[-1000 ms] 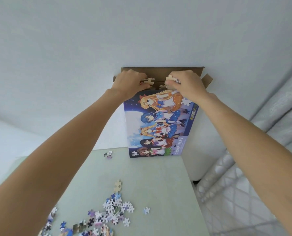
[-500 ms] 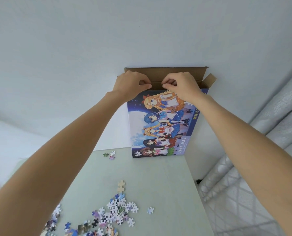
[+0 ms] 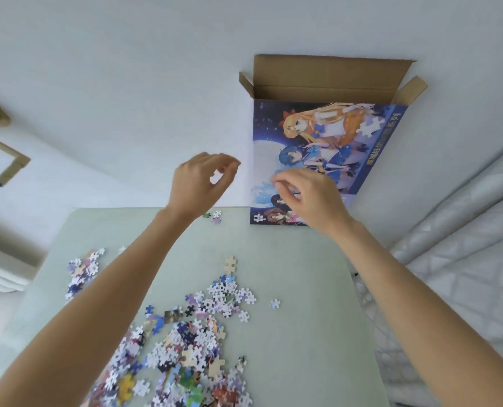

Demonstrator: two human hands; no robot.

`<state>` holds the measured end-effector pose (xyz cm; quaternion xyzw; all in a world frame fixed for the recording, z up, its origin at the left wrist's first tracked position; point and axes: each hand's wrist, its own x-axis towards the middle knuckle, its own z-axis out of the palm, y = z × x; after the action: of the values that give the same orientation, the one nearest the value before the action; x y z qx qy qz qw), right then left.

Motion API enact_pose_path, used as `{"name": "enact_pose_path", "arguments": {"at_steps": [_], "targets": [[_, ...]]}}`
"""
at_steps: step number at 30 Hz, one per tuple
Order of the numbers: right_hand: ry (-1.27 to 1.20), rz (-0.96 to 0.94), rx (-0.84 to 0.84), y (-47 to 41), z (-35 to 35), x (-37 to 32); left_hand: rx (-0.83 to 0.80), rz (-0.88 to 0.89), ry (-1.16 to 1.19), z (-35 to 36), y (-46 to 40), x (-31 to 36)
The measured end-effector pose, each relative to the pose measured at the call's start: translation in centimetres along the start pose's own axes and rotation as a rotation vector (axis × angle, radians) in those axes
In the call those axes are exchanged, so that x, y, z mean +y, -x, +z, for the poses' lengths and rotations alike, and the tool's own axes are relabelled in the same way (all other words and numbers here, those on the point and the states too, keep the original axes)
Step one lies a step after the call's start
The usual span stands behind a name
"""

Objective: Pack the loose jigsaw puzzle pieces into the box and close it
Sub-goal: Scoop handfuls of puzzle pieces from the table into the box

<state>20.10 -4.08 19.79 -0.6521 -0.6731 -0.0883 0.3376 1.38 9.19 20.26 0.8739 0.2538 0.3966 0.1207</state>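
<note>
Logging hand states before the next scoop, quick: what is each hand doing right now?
Left hand: fingers loosely curled, holding nothing.
Right hand: fingers loosely curled in front of the box, nothing visibly held.

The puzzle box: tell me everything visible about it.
The tall printed cardboard puzzle box stands upright at the far edge of the pale green table, against the white wall. Its front shows cartoon characters on a blue night sky with a moon. The brown top flaps are open, and the inside cannot be seen. The right hand hangs in front of its lower part; contact cannot be told. The left hand is clear of it.
</note>
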Motion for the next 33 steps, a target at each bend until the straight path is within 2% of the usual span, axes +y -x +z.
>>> {"name": "enact_pose_path", "arguments": {"at_steps": [3, 7, 9, 12, 17, 21, 24, 27, 30, 33], "targets": [[-0.072, 0.114, -0.156, 3.9, 5.3, -1.2, -0.195, -0.233, -0.018, 0.4, 7.4, -3.5], [-0.112, 0.188, -0.471, 6.7, 12.5, -2.0, -0.449, -0.505, -0.138, -0.1, 16.4, -9.4], [-0.117, 0.187, -0.605, 6.6, 16.0, -2.0, -0.494, -0.636, -0.179, -1.1, 19.9, -12.1], [-0.103, 0.202, -0.706, 5.0, 20.4, -1.6, -0.509, -0.749, -0.23, -2.8, 23.5, -15.8], [-0.054, 0.264, -0.685, 1.2, 26.7, -0.5, -0.468, -0.812, -0.421, -4.6, 26.7, -21.1], [0.104, 0.309, -0.728, 0.2, 31.0, 0.7, -0.431, -0.818, -0.504, -4.9, 27.0, -23.6], [0.116, 0.379, -0.743, 1.3, 33.6, -1.0, -0.425, -0.932, -0.517, -5.2, 27.2, -25.8], [-0.022, 0.211, -0.734, 2.9, 34.1, -5.0, -0.46, -0.994, -0.419, -5.3, 27.6, -27.5], [-0.269, -0.034, -0.823, 3.6, 32.9, -9.6, -0.503, -0.85, -0.326, -5.1, 27.9, -27.7], [-0.315, -0.047, -0.699, 2.0, 33.7, -11.8, -0.551, -0.659, -0.167, -4.9, 28.4, -26.5]]}}
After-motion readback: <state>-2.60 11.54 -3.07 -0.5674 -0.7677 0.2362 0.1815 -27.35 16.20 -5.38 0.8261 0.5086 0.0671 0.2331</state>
